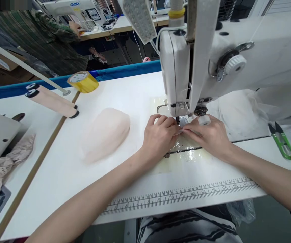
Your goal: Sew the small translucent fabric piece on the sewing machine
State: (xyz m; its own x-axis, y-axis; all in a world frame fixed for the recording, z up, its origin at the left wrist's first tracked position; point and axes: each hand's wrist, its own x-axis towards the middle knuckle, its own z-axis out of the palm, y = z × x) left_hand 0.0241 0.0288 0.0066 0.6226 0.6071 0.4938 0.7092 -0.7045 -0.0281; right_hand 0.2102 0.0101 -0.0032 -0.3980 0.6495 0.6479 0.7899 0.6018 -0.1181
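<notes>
Both my hands meet at the needle area of a white sewing machine (pixel 179 77). My left hand (pixel 159 135) is closed, its fingertips pinching a small piece of pale sheer fabric (pixel 178 132) just in front of the presser foot (pixel 177 120). From the other side my right hand (pixel 210 135) pinches the same fabric between thumb and forefinger. Most of the piece is hidden by the fingers. Left of my left hand, a pale pink moulded cup (pixel 107 133) lies on the white table (pixel 125 189). White sheer fabric (pixel 239 109) rests under the machine arm.
Green thread snips (pixel 282 141) lie at the right. Two pink thread cones (pixel 51 101) and a yellow tape roll (pixel 83 82) are at the left. Lacy fabric (pixel 11 162) sits beside another machine. A ruler strip (pixel 170 199) edges the table. Another person (pixel 46 37) works behind.
</notes>
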